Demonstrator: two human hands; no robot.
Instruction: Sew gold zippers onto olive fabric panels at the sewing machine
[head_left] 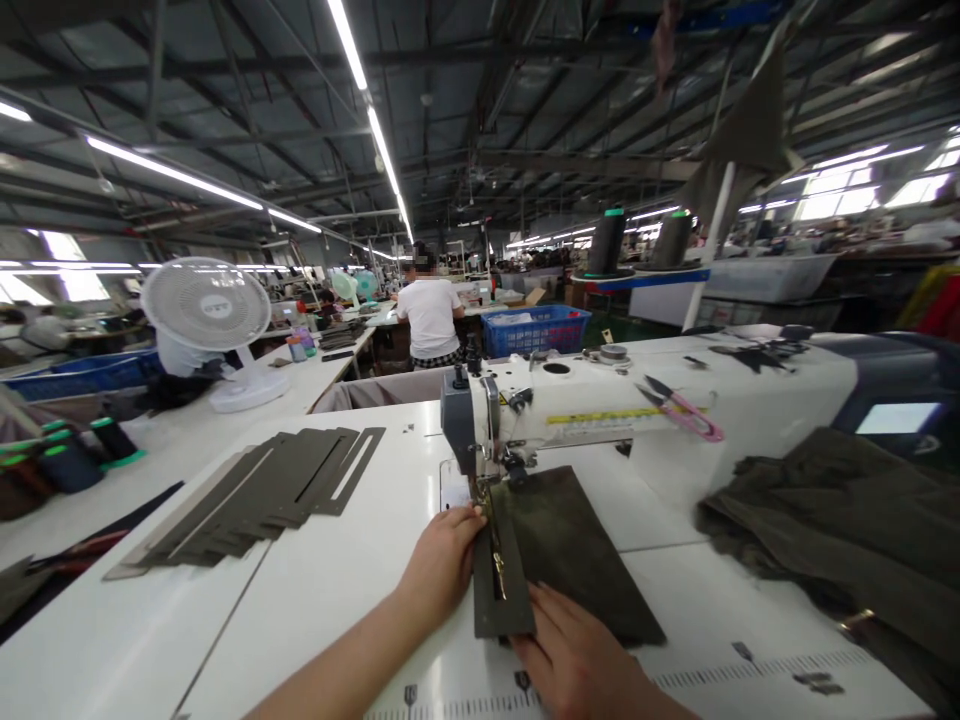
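Note:
A dark green slotted fabric panel lies under the head of a white sewing machine, with a gold-toothed zipper showing in its slot. My left hand is closed at the panel's left edge near the needle, fingertips pressed on it. At its lower right corner my right hand grips the edge, with some fingers partly hidden. A larger dark green fabric piece lies flat beneath and to the right of the panel.
Slotted panels lie fanned at left. Pink-handled scissors rest on the machine arm. Bunched dark fabric is at right. A white fan, thread cones and a blue crate stand farther back. A person sits ahead.

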